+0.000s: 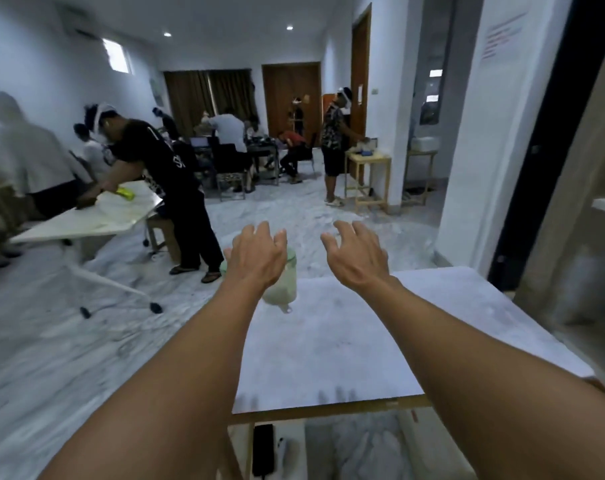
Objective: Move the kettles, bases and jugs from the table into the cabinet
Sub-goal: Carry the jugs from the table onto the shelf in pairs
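Note:
A pale green translucent jug (283, 289) stands at the far left corner of the white table (363, 341). My left hand (256, 258) hovers over it with fingers spread, covering its top and left side; I cannot tell whether it touches. My right hand (354, 252) is stretched out over the table's far edge, to the right of the jug, fingers apart and holding nothing. The cabinet (578, 237) is at the right edge of the view, its inside blurred.
Several people work at tables across the marble floor; one in black leans over a white tilted table (86, 216) at the left. A wooden stand (368, 174) is by the far wall. A black power strip (262, 448) lies below the table's near edge.

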Motion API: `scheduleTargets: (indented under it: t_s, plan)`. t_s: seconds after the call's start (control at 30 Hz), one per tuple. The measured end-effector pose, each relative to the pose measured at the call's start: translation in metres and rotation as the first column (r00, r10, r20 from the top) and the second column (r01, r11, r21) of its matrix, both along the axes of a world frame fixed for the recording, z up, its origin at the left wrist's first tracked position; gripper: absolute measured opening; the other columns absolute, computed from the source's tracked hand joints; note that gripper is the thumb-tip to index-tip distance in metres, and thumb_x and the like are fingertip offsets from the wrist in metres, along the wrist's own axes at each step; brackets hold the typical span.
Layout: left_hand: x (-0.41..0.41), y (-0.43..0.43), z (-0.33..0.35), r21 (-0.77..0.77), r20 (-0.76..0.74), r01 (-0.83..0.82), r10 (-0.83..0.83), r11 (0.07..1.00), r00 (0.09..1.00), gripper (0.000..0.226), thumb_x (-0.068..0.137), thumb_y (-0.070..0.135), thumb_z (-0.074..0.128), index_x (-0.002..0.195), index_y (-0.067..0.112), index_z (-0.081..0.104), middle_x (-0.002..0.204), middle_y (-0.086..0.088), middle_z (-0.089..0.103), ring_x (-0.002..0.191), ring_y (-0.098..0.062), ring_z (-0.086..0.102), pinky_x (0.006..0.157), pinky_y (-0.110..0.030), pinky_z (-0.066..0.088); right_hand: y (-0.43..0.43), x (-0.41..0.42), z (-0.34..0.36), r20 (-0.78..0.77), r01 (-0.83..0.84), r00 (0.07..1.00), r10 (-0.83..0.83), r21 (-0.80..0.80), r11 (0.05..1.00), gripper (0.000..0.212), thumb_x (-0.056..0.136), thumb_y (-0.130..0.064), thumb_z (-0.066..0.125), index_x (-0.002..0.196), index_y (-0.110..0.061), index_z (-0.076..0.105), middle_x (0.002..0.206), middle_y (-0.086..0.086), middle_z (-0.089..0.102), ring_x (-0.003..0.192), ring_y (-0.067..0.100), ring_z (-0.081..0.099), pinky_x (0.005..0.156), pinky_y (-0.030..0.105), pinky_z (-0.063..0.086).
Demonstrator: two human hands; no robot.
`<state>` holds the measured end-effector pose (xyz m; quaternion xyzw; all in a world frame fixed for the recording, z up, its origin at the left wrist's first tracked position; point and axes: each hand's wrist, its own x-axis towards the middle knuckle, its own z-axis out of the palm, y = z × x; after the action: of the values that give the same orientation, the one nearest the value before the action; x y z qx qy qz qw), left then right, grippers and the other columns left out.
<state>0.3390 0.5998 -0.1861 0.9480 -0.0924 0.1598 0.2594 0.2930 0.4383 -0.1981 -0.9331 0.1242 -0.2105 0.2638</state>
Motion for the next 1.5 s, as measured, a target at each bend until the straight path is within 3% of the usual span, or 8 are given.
scheduleTargets:
  t_s: [0.17,0.37,0.57,0.83,1.13,1.33,1.5]
  plan:
    - [0.039,0.050,-0.042,0.031,-0.090,-0.112,0.115,0.993,0.989,0.051,0.101,0.045,0.031,0.134,0.011,0.049,0.141,-0.017,0.046,0.129,-0.039,0.043,0.108,-0.055,0.032,0.037,0.055,-0.033,-0.114,-0.098,0.989,0.094,-0.032,0.995,0.051,0.100,-0.051,0.032,0.142,-0.023,0.041,0.149,0.004,0.039,0.137,0.031,0.034,0.105,0.053,0.034]
    - [0.098,0.064,-0.106,-0.013,-0.277,-0.241,0.228,0.970,0.933,0.052,0.100,0.043,0.039,0.136,0.006,0.044,0.139,-0.018,0.045,0.127,-0.038,0.045,0.106,-0.051,0.036,0.043,0.133,-0.097,-0.270,-0.122,0.953,0.139,0.080,0.989,0.057,0.098,-0.050,0.040,0.141,-0.013,0.038,0.144,0.013,0.043,0.130,0.037,0.043,0.103,0.052,0.039]
    - [0.178,0.045,-0.169,-0.197,-0.426,-0.386,0.276,0.901,0.862,0.058,0.095,0.032,0.059,0.139,0.001,0.037,0.140,-0.019,0.046,0.127,-0.036,0.047,0.101,-0.042,0.040,0.034,0.231,-0.162,-0.375,-0.013,0.919,0.120,0.274,0.962,0.059,0.096,-0.044,0.052,0.138,-0.006,0.036,0.138,0.018,0.049,0.126,0.038,0.049,0.096,0.044,0.042]
    - [0.255,0.022,-0.213,-0.361,-0.512,-0.602,0.388,0.713,0.766,0.072,0.087,0.028,0.072,0.141,0.002,0.034,0.140,-0.018,0.046,0.127,-0.036,0.048,0.100,-0.042,0.041,0.027,0.304,-0.210,-0.409,0.120,0.910,0.071,0.423,0.898,0.069,0.090,-0.050,0.061,0.139,-0.009,0.038,0.134,0.015,0.056,0.123,0.036,0.053,0.095,0.040,0.043]
    - [0.283,0.018,-0.230,-0.302,-0.579,-0.698,0.456,0.649,0.675,0.047,0.096,0.035,0.057,0.125,0.002,0.042,0.124,-0.023,0.059,0.112,-0.043,0.058,0.090,-0.045,0.047,0.031,0.328,-0.226,-0.381,0.097,0.919,0.104,0.473,0.876,0.045,0.091,-0.053,0.057,0.108,-0.011,0.058,0.106,0.009,0.066,0.102,0.033,0.061,0.087,0.038,0.047]
    - [0.280,0.020,-0.232,-0.361,-0.547,-0.633,0.394,0.685,0.739,0.038,0.098,0.036,0.055,0.114,0.001,0.055,0.113,-0.019,0.064,0.103,-0.038,0.059,0.077,-0.034,0.041,0.024,0.327,-0.228,-0.339,0.060,0.934,0.114,0.463,0.884,0.039,0.092,-0.046,0.060,0.101,-0.008,0.062,0.090,0.003,0.063,0.096,0.030,0.063,0.083,0.034,0.046]
    - [0.266,0.017,-0.224,-0.409,-0.518,-0.610,0.377,0.679,0.768,0.039,0.097,0.036,0.056,0.114,0.001,0.055,0.113,-0.017,0.064,0.105,-0.037,0.060,0.085,-0.038,0.046,0.018,0.313,-0.222,-0.326,0.083,0.940,0.098,0.499,0.863,0.033,0.094,-0.042,0.058,0.103,-0.010,0.062,0.092,0.002,0.062,0.089,0.024,0.057,0.077,0.028,0.037]
